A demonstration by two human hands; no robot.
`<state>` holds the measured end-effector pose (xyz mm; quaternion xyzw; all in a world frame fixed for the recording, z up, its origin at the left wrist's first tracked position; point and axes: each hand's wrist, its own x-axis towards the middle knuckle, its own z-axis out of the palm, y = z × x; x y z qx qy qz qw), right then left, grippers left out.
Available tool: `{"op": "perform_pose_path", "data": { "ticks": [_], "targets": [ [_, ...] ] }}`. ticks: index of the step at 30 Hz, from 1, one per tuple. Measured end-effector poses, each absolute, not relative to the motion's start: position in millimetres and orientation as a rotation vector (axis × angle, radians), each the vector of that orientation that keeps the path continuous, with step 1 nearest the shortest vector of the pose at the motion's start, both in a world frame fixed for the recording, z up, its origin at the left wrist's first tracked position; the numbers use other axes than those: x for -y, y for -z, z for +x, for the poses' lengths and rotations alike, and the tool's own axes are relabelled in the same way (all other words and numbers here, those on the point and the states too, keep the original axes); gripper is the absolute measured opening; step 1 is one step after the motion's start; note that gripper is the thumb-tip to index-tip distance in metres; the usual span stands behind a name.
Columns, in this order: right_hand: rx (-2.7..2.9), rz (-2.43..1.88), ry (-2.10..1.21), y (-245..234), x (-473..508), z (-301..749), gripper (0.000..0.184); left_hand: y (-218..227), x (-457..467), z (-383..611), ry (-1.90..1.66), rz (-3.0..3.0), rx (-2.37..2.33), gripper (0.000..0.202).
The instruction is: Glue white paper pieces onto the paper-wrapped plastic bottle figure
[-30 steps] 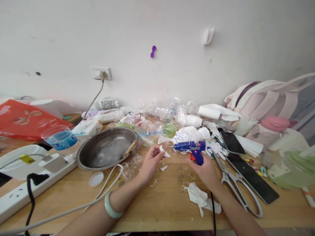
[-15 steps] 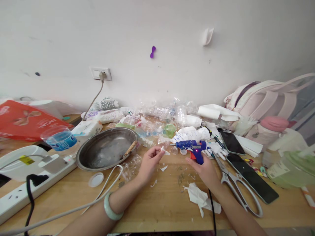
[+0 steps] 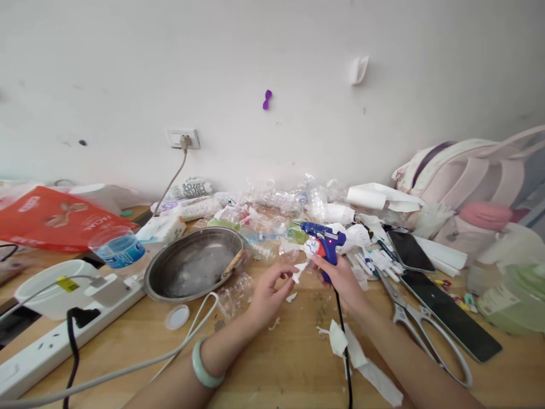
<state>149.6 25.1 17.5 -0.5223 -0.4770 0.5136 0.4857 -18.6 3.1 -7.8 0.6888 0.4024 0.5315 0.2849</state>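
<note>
My right hand [image 3: 340, 276] is wrapped round the handle of a blue hot glue gun [image 3: 326, 236], whose nozzle points left and slightly up. A small red light glows on its body, and a black cord hangs from the handle. By the trigger is a small round white thing with blue and red marks [image 3: 313, 246]; I cannot tell whether it touches the gun. My left hand [image 3: 272, 292] pinches a small torn scrap of white paper [image 3: 300, 272] between thumb and fingertips, just below and left of the gun. A pale green bangle [image 3: 202, 363] circles my left wrist.
Left are an oval metal pan [image 3: 191, 267] with a stick on its rim, a power strip [image 3: 42, 346] and cables. Right lie large scissors [image 3: 426, 326], two phones [image 3: 451, 312] and pens [image 3: 377, 262]. Crumpled plastic [image 3: 276, 199] lines the wall; torn paper [image 3: 361, 358] lies in front.
The glue gun has moved left and tilted nose-up in my right hand. My left hand has turned its paper scrap more upright. The torn paper by the cord has shifted and spread.
</note>
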Motion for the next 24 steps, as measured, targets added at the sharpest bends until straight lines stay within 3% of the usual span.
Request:
{"op": "perform_pose_path", "data": {
  "ticks": [10, 24],
  "targets": [
    [1.178, -1.243, -1.431, -11, -15, 156, 0.028, 10, 3, -14, -1.272, 1.974, -0.999, 0.017],
    [1.123, -1.144, -1.434, -7, -15, 159, 0.023, 5, 5, -13, -1.194, 1.921, -0.996, 0.018]
  ]
}}
